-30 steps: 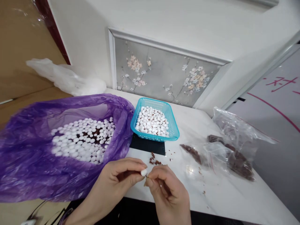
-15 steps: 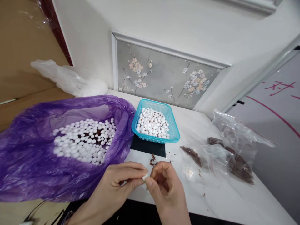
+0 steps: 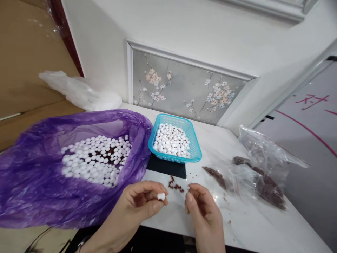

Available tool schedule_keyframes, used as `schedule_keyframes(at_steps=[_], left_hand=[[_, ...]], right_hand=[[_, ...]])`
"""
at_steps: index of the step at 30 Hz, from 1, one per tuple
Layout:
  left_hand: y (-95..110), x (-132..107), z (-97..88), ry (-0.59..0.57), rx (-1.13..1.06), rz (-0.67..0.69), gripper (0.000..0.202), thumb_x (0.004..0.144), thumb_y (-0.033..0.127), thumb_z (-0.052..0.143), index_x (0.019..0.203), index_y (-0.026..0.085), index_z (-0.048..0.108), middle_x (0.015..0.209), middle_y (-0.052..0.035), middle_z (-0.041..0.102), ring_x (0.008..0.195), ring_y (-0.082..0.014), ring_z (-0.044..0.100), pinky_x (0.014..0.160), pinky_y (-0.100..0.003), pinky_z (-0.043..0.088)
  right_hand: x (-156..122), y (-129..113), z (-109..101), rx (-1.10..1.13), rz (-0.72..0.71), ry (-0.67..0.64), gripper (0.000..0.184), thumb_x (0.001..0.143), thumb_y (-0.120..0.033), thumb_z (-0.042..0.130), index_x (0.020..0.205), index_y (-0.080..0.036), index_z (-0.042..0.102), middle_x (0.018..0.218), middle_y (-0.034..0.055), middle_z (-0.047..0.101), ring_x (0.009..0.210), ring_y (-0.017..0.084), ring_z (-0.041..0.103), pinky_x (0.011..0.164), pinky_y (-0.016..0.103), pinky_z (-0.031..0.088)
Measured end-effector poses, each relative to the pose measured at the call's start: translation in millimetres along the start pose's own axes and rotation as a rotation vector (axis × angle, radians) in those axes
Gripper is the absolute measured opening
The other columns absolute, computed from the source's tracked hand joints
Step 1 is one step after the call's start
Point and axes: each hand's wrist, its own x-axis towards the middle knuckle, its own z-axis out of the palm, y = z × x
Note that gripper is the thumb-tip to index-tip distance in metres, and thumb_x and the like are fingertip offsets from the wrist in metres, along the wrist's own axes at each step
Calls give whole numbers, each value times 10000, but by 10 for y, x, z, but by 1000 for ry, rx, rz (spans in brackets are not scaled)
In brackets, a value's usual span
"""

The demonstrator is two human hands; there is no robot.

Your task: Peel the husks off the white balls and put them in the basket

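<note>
My left hand (image 3: 139, 205) pinches a small white bead (image 3: 160, 196) between thumb and fingertips, low over the white table's front edge. My right hand (image 3: 201, 207) hovers a short way to its right, fingers curled with the tips pinched together; whether they hold anything is too small to see. A small heap of reddish-brown bits (image 3: 176, 185) lies on the table just beyond both hands. A purple plastic bag (image 3: 39, 175) full of white beads lies open on the left. A blue plastic basket (image 3: 196, 153) of white beads stands on a dark pad behind the heap.
Clear plastic bags (image 3: 263, 168) with dark brown material lie at the right of the white table (image 3: 250, 225). A white plastic bag (image 3: 81, 91) rests at the back left by the wall. A flowered wall panel stands behind the basket.
My hands were together at the bead; the right hand has now pulled away to the right, leaving the bead in my left fingers. The camera has tipped slightly.
</note>
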Motion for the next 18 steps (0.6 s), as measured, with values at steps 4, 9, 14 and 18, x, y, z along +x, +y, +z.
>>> schedule_keyframes(at_steps=[4, 9, 14, 18], left_hand=[[-8, 4, -15, 7, 32, 37, 102, 723, 155, 729, 785, 236, 723, 801, -6, 679, 750, -130, 604, 714, -214, 464], [-21, 16, -10, 34, 47, 67, 62, 728, 169, 725, 762, 221, 728, 786, -14, 683, 729, -134, 607, 701, -226, 487], [-27, 371, 197, 155, 44, 111, 127, 733, 215, 722, 857, 188, 725, 876, -46, 722, 816, -172, 645, 792, -282, 512], [34, 844, 422, 258, -46, 169, 383, 751, 243, 696, 1120, 157, 645, 1253, -126, 619, 1158, -242, 557, 1016, -347, 404]], right_hand=[[-48, 106, 57, -31, -9, -10, 272, 779, -435, 639, 912, -198, 637, 700, -5, 559, 616, 140, 533, 574, 234, 482], [-60, 126, 70, 5, -2, -16, 264, 760, -426, 663, 893, -198, 650, 716, 7, 603, 625, 143, 553, 562, 220, 485], [-58, 158, 78, 16, 0, -30, 268, 750, -424, 670, 897, -201, 653, 690, -4, 594, 596, 137, 552, 555, 222, 488], [-73, 233, 80, -16, -18, -28, 278, 729, -430, 686, 888, -204, 665, 692, 0, 616, 568, 132, 551, 527, 213, 485]])
